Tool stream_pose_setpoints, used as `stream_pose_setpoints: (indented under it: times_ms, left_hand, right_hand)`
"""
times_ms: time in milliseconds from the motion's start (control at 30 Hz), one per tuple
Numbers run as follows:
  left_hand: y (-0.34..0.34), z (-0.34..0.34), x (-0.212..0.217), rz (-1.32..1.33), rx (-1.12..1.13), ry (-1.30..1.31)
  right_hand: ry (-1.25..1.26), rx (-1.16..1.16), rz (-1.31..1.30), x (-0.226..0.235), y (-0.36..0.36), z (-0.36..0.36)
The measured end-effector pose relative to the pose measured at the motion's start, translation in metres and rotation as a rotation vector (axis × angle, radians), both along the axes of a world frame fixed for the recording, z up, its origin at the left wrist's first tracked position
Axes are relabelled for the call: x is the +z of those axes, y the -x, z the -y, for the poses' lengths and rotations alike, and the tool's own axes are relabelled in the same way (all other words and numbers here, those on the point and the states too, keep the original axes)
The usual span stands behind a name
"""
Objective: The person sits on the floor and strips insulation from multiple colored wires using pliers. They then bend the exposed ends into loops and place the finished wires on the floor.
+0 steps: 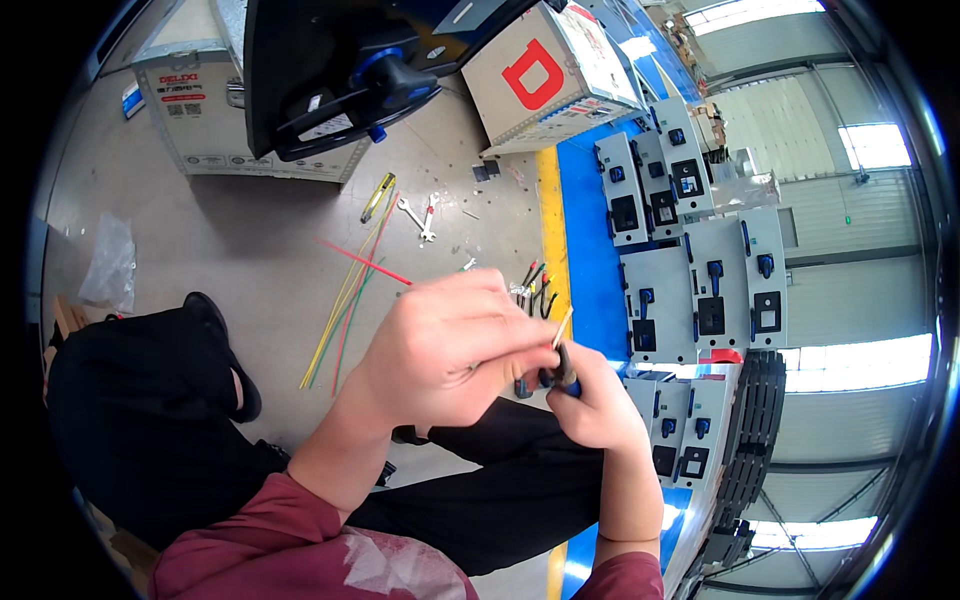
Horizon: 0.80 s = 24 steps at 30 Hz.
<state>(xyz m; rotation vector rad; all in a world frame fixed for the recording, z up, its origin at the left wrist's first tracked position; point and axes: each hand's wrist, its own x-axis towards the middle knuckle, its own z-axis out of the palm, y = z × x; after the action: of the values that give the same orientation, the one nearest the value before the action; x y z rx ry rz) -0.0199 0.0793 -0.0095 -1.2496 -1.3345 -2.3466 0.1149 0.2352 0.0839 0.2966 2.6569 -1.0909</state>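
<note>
In front of my body my two hands meet. The left hand (445, 345) is closed, its fingertips pinching beside a thin yellowish strand (563, 326) that sticks up between the hands. A red strand (365, 262) reaches behind the same hand; whether that hand holds it too, I cannot tell. My right hand (605, 405) is closed round blue-handled pliers (568, 372), whose dark jaws sit against the foot of the yellowish strand. The fingers hide most of the tool.
Yellow, green and red strands (345, 310), a yellow utility knife (378, 197), wrenches (420, 217) and dark-handled tools (535, 285) lie on the floor (260, 240). A black device (360, 70) tops a crate (255, 130). Grey switch boxes (660, 290) line the right; a plastic bag (110, 262) lies left.
</note>
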Motion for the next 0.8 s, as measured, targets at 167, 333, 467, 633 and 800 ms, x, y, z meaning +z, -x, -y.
stream_pose_setpoints:
  times_ms: [167,333,467,633,800]
  left_hand:
    - [0.008,-0.003,-0.002,-0.102,0.208,0.074]
    - [0.011,-0.003,-0.005,-0.17,0.133,0.058]
    - [0.0,-0.008,-0.009,-0.141,0.019,0.031]
    - [-0.008,-0.015,-0.005,-0.143,0.019,0.005]
    - [-0.006,-0.008,-0.004,-0.151,0.062,0.084]
  right_hand:
    - [0.008,-0.208,-0.01,-0.001,0.002,-0.009]
    - [-0.062,-0.144,-0.053,-0.003,0.0,-0.007]
    - [-0.072,-0.123,-0.029,0.001,0.002,0.002]
    - [-0.163,-0.081,-0.017,0.006,0.004,0.009]
    - [-0.223,0.007,-0.035,0.006,0.004,0.011]
